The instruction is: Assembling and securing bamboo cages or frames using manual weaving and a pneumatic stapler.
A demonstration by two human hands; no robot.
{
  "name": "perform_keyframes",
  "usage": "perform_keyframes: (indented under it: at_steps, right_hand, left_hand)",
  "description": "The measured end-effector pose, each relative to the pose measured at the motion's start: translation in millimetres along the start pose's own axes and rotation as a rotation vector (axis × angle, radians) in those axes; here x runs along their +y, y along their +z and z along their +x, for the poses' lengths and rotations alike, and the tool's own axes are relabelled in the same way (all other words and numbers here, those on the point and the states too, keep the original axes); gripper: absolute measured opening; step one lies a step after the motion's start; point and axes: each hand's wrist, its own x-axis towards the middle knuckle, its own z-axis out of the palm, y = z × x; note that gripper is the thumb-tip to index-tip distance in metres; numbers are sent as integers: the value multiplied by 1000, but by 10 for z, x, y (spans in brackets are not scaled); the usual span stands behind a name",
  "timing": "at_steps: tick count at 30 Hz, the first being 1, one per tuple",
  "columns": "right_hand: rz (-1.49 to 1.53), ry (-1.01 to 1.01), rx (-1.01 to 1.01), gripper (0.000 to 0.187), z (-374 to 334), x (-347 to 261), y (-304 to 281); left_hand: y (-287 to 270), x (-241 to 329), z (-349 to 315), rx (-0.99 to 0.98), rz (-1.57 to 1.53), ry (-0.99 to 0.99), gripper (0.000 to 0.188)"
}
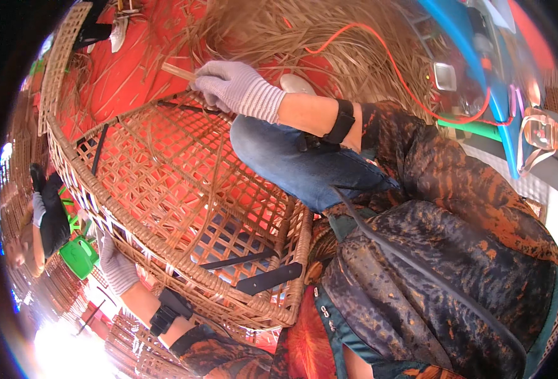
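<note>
A large woven rattan frame (184, 252) with an open lattice and a wrapped rim leans across in front of me, by my bent knee (272, 151). At its far edge my right hand (231, 88), in a striped white glove, is closed on a flat pale strip (176, 71) that sticks out to the left. My left hand (118, 268), gloved the same way, is against the outer side of the frame at lower left. Glare and the weave partly hide its fingers. Dark flat braces (269, 279) cross the frame's near corner.
Loose rattan strands (355, 69) lie heaped on the red floor (137, 54). An orange-red hose (386, 47) curves toward a blue pole (503, 120) at right. A green plastic stool or tub (78, 258) and another person's gloved hand (38, 208) are at left.
</note>
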Motion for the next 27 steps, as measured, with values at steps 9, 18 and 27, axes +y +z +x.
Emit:
perform_keyframes:
  at_steps: [9, 18, 27]
  right_hand:
    - [-17, 2, -14, 25, -16, 56, 33]
    - [-325, -45, -323, 26, 160, -221, 580]
    - [-527, -36, -522, 25, 671, -378, 1486]
  left_hand:
    - [-30, -29, 145, 16, -22, -43, 55]
    - [253, -92, 111, -34, -37, 69, 56]
    - [348, -176, 130, 2, -227, 207, 58]
